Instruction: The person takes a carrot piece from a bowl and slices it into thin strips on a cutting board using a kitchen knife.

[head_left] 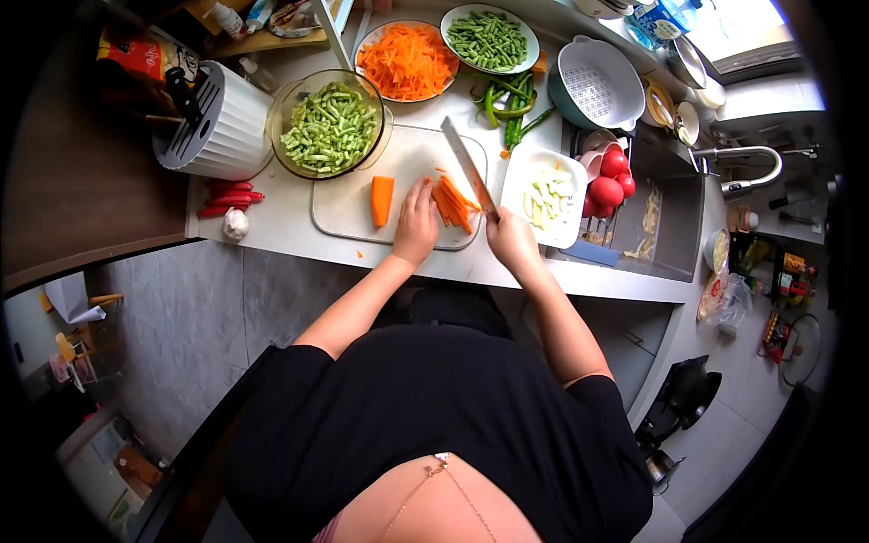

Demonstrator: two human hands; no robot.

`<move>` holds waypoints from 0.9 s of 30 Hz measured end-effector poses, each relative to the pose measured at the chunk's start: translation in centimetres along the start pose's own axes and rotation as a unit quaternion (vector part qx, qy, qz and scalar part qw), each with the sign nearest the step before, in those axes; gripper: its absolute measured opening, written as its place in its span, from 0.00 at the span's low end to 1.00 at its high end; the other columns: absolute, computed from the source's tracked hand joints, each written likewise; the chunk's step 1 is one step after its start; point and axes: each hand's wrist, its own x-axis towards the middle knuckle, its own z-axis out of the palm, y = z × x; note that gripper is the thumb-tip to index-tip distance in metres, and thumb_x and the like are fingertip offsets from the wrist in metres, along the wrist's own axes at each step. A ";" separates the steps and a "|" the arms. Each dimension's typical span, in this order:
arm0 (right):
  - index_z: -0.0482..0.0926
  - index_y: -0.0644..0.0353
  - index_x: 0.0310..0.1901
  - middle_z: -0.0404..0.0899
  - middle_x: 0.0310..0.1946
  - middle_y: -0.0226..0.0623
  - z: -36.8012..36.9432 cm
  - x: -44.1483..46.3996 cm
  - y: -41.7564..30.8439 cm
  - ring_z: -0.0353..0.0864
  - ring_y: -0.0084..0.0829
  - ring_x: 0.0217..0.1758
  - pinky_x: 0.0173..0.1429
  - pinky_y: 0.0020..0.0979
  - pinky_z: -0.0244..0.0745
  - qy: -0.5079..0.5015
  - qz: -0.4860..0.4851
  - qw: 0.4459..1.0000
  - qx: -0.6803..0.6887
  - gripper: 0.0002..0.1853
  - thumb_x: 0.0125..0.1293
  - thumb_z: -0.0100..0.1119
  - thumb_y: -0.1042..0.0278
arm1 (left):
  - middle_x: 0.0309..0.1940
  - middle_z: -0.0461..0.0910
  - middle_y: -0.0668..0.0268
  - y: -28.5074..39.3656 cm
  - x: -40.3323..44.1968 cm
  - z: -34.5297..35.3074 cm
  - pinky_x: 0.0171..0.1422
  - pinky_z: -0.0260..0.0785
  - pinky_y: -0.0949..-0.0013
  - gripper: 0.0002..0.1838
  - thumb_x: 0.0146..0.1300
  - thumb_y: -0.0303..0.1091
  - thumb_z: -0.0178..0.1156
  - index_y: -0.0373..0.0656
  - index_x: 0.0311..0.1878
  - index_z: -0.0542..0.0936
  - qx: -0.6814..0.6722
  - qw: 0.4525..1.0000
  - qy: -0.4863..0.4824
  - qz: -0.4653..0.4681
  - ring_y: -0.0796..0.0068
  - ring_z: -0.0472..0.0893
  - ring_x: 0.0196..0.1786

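Note:
A knife (469, 166) is in my right hand (513, 238), its blade pointing up and away beside the cut carrot pieces (454, 203). My left hand (416, 223) lies on the cutting board (339, 204), fingers together at the left edge of those pieces; whether it pinches any is hidden. Left of it rests a larger carrot piece (382, 201). Right of the knife stands a white tray (568, 231) with pale green slices. A glass bowl (385, 136) of cut green pieces overlaps the board's upper left.
Behind are a plate of shredded carrot (407, 61), a plate of cut beans (487, 41), green peppers (514, 107) and a colander (593, 81). Red tomatoes (606, 190) sit by the sink (674, 249). A knife block (231, 122), garlic (236, 223) and red peppers (226, 196) are left.

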 end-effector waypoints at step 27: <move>0.64 0.55 0.26 0.59 0.13 0.24 4.7 -0.3 -1.9 0.59 0.20 0.11 0.19 0.28 0.63 -0.222 0.204 0.733 0.610 0.14 0.71 0.50 0.63 | 0.68 0.62 0.51 2.2 5.3 1.2 0.75 0.48 0.52 0.24 0.67 0.33 0.49 0.35 0.65 0.67 -0.004 1.000 -0.004 -0.009 0.50 0.60 0.71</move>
